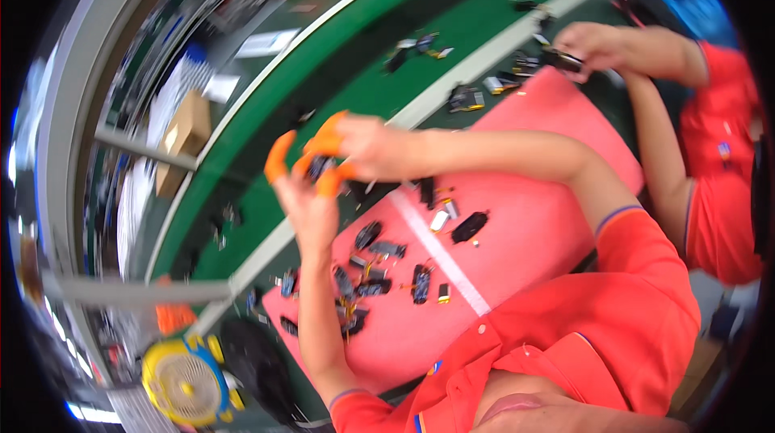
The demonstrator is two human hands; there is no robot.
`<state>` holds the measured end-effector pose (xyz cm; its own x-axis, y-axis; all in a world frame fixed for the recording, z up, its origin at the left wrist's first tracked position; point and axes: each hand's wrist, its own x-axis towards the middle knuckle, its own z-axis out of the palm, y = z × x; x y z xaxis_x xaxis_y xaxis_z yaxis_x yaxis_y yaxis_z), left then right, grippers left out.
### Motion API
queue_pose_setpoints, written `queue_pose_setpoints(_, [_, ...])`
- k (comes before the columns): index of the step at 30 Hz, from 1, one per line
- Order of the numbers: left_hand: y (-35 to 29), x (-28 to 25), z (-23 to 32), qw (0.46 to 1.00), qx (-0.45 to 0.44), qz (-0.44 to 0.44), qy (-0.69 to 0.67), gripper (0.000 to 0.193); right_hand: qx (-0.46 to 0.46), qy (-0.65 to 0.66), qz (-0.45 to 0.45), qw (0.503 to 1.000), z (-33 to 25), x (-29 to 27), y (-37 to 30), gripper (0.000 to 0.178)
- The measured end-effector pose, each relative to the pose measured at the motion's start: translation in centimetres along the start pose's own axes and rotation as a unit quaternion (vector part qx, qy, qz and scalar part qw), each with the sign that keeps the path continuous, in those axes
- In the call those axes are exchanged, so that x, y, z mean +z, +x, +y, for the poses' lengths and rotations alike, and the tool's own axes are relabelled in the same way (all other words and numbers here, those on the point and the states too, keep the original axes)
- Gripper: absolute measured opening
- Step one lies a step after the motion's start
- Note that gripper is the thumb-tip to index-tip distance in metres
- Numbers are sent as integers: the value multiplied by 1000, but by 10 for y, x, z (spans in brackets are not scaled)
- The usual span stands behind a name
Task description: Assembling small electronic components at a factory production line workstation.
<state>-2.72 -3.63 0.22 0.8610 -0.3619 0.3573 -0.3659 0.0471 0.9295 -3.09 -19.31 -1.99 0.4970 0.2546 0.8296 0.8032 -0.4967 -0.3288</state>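
Note:
My left hand and my right hand meet over the near edge of the green conveyor belt, both with orange finger covers. Between their fingertips is a small dark electronic part, partly hidden and blurred. Below them, a pink mat with a white stripe carries several small black electronic units, some with wires. Right of the stripe lie a black oval piece and a small silver battery. Another small battery rests near the stripe's lower end.
The green belt curves past the bench with scattered parts on it. At right, a co-worker's hand holds a dark part. A yellow and blue fan stands lower left, near a grey metal frame. A cardboard box sits beyond the belt.

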Motion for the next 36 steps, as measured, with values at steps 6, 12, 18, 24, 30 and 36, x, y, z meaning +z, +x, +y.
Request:
queue_pose_setpoints(6, [-5, 8, -9, 991, 104, 5, 90, 65, -14, -5, 89, 996, -11, 15, -7, 32])
queue_pose_setpoints(12, [-3, 4, -3, 987, 109, -32, 111, 58, 52, 124, 84, 987, 2, 5, -1, 24])
queue_pose_setpoints(18, [-2, -13, 3, 978, 61, -88, 180, 57, 108, 222, 53, 968, 1, -7, 6, 23])
queue_pose_setpoints(24, [-5, -4, -5, 923, 158, -57, 346, 56, 184, 209, -12, 960, 19, -17, 16, 26])
queue_pose_setpoints(30, [11, -39, 2, 894, 90, -60, 435, 58, 413, -239, 36, 878, 120, -129, 17, 32])
queue_pose_setpoints(36, [91, -94, -62, 858, -97, -141, 484, 62, 476, -368, -30, 798, 197, -140, -33, 57])
